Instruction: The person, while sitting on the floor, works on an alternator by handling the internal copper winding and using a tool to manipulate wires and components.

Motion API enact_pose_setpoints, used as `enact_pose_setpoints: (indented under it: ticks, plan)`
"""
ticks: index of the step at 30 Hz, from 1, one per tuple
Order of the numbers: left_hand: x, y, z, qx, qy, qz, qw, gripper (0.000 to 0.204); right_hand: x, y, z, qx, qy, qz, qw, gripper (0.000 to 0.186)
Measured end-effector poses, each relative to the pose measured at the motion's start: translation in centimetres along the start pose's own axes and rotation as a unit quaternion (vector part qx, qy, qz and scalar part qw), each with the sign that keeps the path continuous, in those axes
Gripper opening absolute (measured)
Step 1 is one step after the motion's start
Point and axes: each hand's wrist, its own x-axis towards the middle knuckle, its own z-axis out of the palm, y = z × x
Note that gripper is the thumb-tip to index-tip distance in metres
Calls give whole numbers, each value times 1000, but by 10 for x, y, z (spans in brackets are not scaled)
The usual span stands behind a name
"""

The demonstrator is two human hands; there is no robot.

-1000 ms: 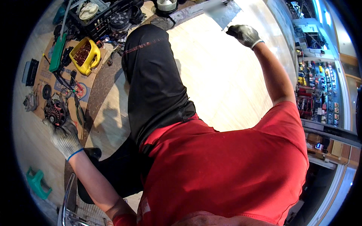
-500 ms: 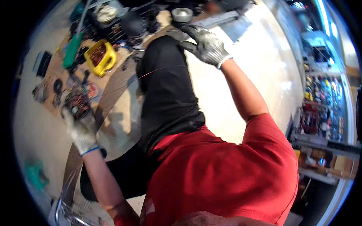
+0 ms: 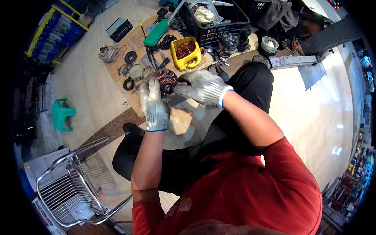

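Note:
A copper-wound motor rotor [image 3: 167,81], dark with a round hub facing up, is held in front of me above the floor. My left hand [image 3: 154,102], in a grey-white knit glove with a blue cuff edge, is closed around its left side. From the right, my right hand [image 3: 206,89], gloved alike, has its fingers closed against the rotor's edge; its fingertips are partly hidden. Just beyond the hands stands a cut-open yellow jug [image 3: 185,61], filled with reddish copper wire scraps [image 3: 184,50].
A cardboard sheet [image 3: 122,53] carries black rings, motor parts and a green-handled tool [image 3: 158,33]. Behind it is a black crate [image 3: 237,18] of parts. A white fan wheel [image 3: 269,45] lies at far right. On the left are a green stool [image 3: 62,114] and a metal-framed chair [image 3: 62,199].
My right hand has come back from above my knee to the rotor. The thin copper wire stretched across my leg no longer shows. The view has shifted left.

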Motion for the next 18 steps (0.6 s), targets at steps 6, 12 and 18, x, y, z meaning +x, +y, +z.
enact_pose_setpoints:
  ticks: [6, 12, 18]
  plan:
    - [4, -5, -10, 83, -91, 27, 992, 33, -15, 7, -23, -18, 88, -33, 995, 28]
    - [2, 3, -2, -103, -157, -97, 977, 37, 4, 50, -34, -16, 62, -12, 998, 35]
    - [12, 8, -10, -262, -14, -203, 944, 49, -28, 59, -20, -12, -20, -78, 997, 20]
